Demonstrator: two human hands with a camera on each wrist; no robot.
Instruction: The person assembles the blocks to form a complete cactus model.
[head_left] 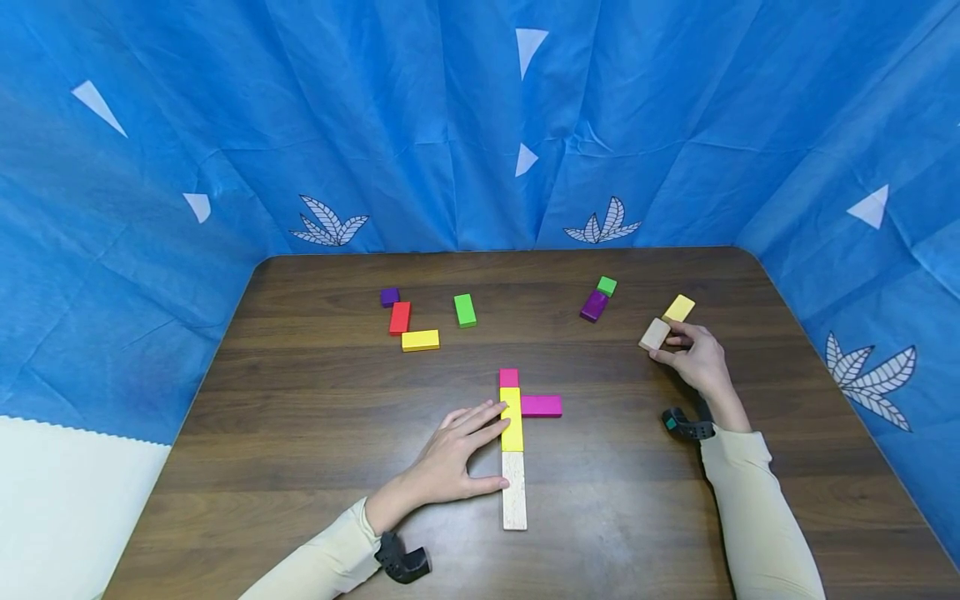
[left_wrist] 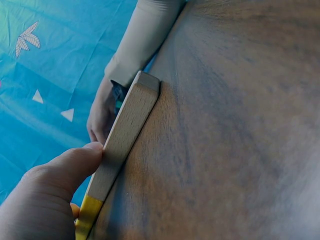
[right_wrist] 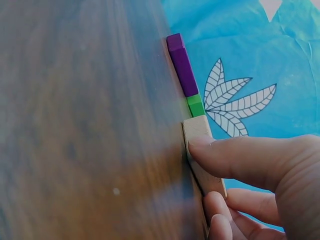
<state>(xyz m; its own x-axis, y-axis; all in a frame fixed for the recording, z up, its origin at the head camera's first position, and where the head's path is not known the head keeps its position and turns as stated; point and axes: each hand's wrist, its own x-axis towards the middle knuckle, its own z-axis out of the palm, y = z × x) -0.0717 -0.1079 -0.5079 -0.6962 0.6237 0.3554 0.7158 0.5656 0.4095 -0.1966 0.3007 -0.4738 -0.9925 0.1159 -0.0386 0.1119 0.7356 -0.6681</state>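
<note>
My right hand (head_left: 699, 357) pinches a plain wooden block (head_left: 655, 334) between thumb and fingers at the right side of the table. A yellow block (head_left: 679, 307) lies right behind it. In the right wrist view the thumb presses the face of the wooden block (right_wrist: 196, 131). My left hand (head_left: 455, 457) lies with spread fingers beside a line of blocks. Its fingertips touch a long yellow block (head_left: 512, 429), and its thumb touches the side of a long plain wooden block (head_left: 514, 492). A pink block (head_left: 509, 378) tops the line, and a magenta block (head_left: 542, 407) juts out rightward.
At the back left lie a purple cube (head_left: 390, 297), a red block (head_left: 401, 318) and a yellow block (head_left: 421, 340). A green block (head_left: 465, 310) lies alone. A purple block (head_left: 594, 306) meets a green cube (head_left: 607, 286). Blue cloth (head_left: 480, 200) borders the brown table (head_left: 315, 417).
</note>
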